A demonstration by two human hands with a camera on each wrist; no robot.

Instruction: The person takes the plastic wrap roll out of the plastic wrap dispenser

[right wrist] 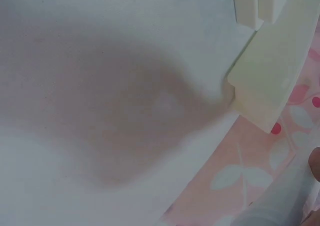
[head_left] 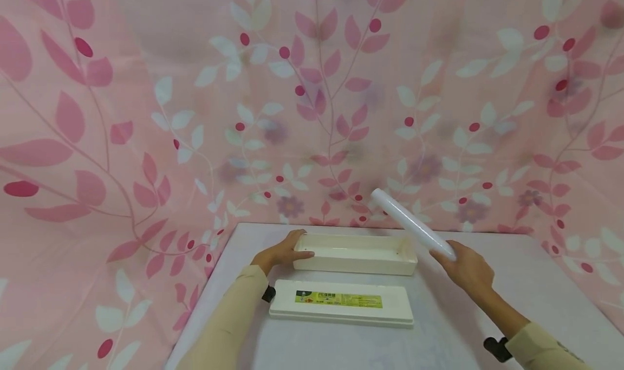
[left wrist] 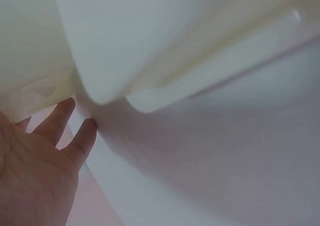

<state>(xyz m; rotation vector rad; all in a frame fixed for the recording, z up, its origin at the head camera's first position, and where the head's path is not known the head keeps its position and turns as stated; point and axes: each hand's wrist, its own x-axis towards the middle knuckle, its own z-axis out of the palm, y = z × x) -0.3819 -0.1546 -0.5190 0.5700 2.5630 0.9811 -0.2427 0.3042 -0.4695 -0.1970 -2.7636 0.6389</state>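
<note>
My left hand (head_left: 285,251) grips the left end of a long white plastic box (head_left: 356,264), its thumb over the front rim and fingers toward the back corner. The box stands open-topped on the table, its inside bare. In the left wrist view, the fingers of this hand (left wrist: 45,151) reach the end of the box (left wrist: 45,93). My right hand (head_left: 468,267) holds a roll of cling film (head_left: 414,224) by its lower end, raised and tilted up to the left beyond the box's right end. The right wrist view shows part of the roll (right wrist: 280,198) at its lower right.
A long white lid (head_left: 341,316) with a green and yellow label (head_left: 338,299) lies in front of the box. Both sit on a white-covered table (head_left: 512,283). A pink leaf-patterned curtain (head_left: 331,115) hangs behind and beside it.
</note>
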